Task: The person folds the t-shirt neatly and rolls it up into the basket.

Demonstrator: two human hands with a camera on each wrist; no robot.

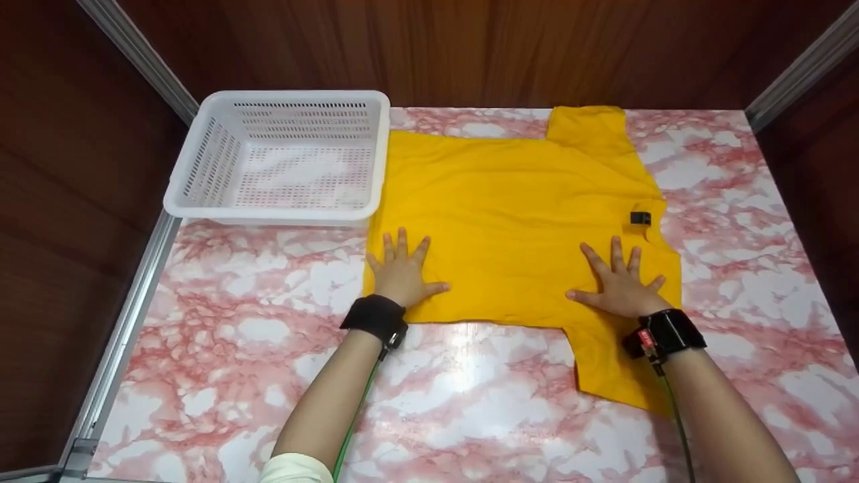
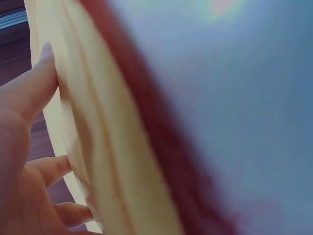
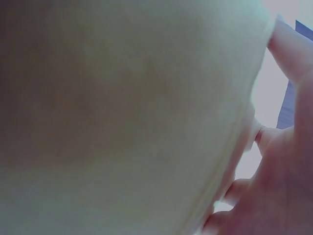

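A yellow T-shirt (image 1: 496, 221) lies spread on the table, its hem toward the left and its collar toward the right. One sleeve points to the back, the other to the front. My left hand (image 1: 400, 275) rests with spread fingers on the shirt's near hem corner. Over by the collar, my right hand (image 1: 621, 285) touches the fabric near the front sleeve, fingers spread too. A small black label (image 1: 640, 218) shows at the neck opening. Both wrist views show the fingers against the cloth from close by; the fabric is blurred there.
A white perforated plastic basket (image 1: 288, 218) stands at the back left, right against the shirt's hem side. The table (image 1: 221, 349) has a red and white marbled top. Brown wood panels (image 1: 470, 54) rise behind and at both sides.
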